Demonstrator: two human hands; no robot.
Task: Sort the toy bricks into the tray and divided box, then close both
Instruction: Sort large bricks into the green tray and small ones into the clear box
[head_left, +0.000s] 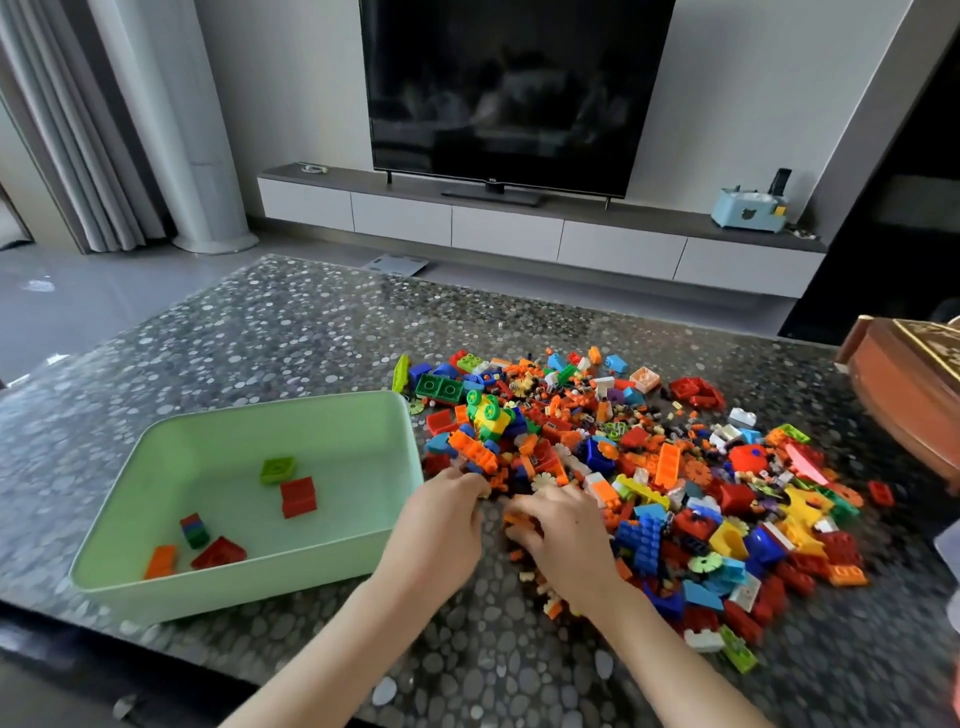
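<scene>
A wide heap of mixed toy bricks (670, 467) covers the right half of the pebble-patterned table. To its left stands an open pale green tray (156, 457) holding several bricks, among them a red one (298, 497) and a green one (278, 470). Both hands are down at the heap's near left edge, just right of the tray. My left hand (441, 525) has its fingers curled into the small bricks there. My right hand (563, 535) lies beside it, fingers bent down over small orange pieces. Whether either hand holds a brick is hidden by the fingers.
A brown wooden box (904, 384) with a patterned top sits at the table's right edge. Beyond the table are a low TV cabinet (519, 228) with a dark screen and a curtain at the far left. Bare tabletop (291, 332) lies behind the tray.
</scene>
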